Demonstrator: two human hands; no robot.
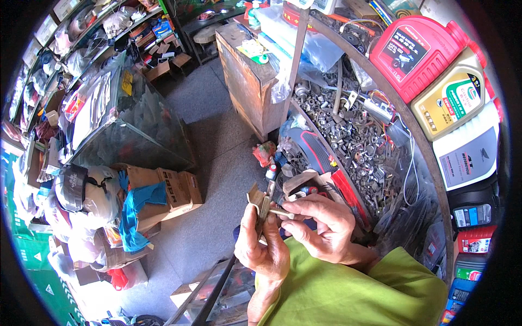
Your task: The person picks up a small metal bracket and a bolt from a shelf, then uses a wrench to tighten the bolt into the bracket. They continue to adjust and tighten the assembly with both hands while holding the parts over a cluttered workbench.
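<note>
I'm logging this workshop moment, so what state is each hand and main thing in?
Left hand, gripping the brass-coloured piece
Right hand, pinching the thin rod
Thin rod, pointing toward the brass-coloured piece; contact unclear
Blue cloth, draped over the cardboard box
Small metal parts, heaped loose

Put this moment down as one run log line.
left hand: holds brassy piece | right hand: pinches small pale piece | to the right: loose metal parts, red jug
</note>
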